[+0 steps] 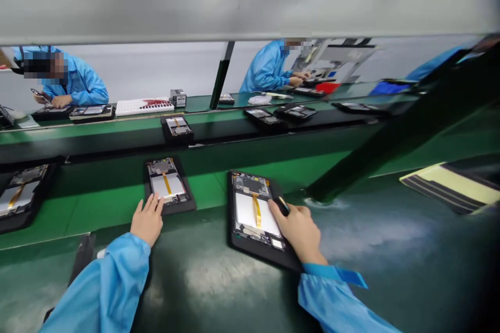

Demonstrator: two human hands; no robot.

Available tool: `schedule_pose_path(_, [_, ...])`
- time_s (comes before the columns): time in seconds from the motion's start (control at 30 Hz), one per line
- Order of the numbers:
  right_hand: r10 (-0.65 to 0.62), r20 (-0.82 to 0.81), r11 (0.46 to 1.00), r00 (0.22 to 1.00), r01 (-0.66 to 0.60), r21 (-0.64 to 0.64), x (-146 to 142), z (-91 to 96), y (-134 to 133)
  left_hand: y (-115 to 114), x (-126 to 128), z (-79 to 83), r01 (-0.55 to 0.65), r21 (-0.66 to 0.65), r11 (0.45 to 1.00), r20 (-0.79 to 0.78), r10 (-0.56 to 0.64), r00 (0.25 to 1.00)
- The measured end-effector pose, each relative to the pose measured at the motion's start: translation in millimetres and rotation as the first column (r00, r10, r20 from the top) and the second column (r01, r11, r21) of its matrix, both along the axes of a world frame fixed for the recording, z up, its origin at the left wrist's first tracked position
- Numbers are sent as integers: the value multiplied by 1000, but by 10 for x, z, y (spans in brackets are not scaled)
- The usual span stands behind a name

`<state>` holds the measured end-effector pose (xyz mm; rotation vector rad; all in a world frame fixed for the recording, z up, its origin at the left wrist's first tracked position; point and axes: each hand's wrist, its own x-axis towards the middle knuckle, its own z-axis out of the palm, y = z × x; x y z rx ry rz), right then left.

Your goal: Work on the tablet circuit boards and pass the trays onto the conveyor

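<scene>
Clamped between the thumb and fingers, the right hand holds a small black tool with a yellow stripe at the edge of an open tablet in a black tray. The tablet lies on a dark green conveyor belt and shows a white battery panel crossed by a yellow ribbon. The left hand is open, its fingertips touching a second open tablet in a black tray. The step in hand appears to be tool work at that first tablet, which calls for care around the ribbon. Three open tablets lie nearby, counting one at the left edge. Farther belts carry more, too blurred to count exactly. Two co-workers in blue smocks work beyond.
</scene>
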<state>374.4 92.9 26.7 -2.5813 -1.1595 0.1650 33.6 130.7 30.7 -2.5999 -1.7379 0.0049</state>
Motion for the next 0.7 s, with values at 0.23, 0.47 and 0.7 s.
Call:
schedule_pose_path(0.23, [138, 11, 990, 990, -138, 14, 51, -28, -43, 195, -224, 268, -36, -27, 999, 171, 40, 984])
schedule_pose_path(0.47, [361, -58, 931, 931, -355, 89, -339, -132, -292, -549, -1381, 293, -315, 6, 949, 312, 297, 902])
schedule_pose_path(0.7, [525, -189, 848, 830, -494, 189, -1046, -388, -936, -953, -1462, -132, -433, -98, 896, 384, 436, 814])
